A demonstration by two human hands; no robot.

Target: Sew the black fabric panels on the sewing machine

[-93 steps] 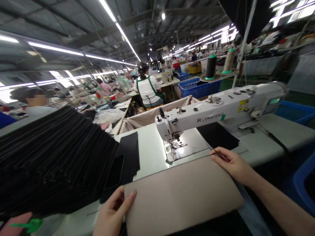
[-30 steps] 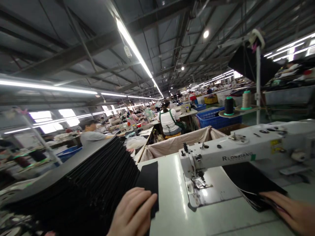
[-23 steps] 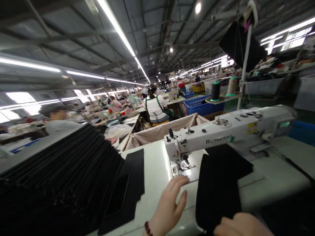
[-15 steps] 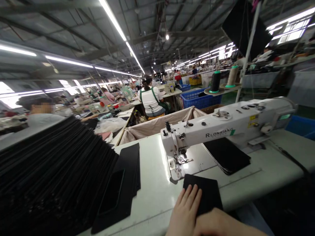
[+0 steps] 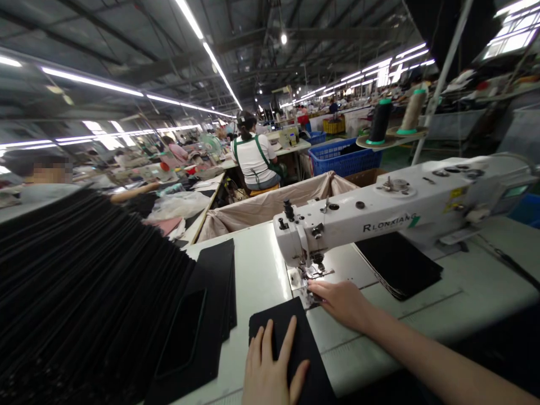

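My left hand [image 5: 270,371] lies flat with spread fingers on a black fabric piece [image 5: 291,323] at the front edge of the white sewing table [image 5: 257,275]. My right hand [image 5: 341,301] reaches over the piece's far right corner, fingertips at the needle plate beneath the presser foot [image 5: 313,271] of the white Rlonxiang sewing machine [image 5: 400,216]. Whether that hand pinches the fabric is unclear.
A tall leaning stack of black pieces [image 5: 84,287] fills the left, with flat black panels [image 5: 211,304] beside it. More black pieces [image 5: 400,264] lie under the machine arm. Thread cones [image 5: 379,121] stand behind. A fabric-lined bin [image 5: 270,205] and seated workers [image 5: 253,154] are beyond.
The beige board seen earliest is gone. My hands brought a black piece from the right-hand stack to the table front; it slid left, and my right hand has moved up to the presser foot.
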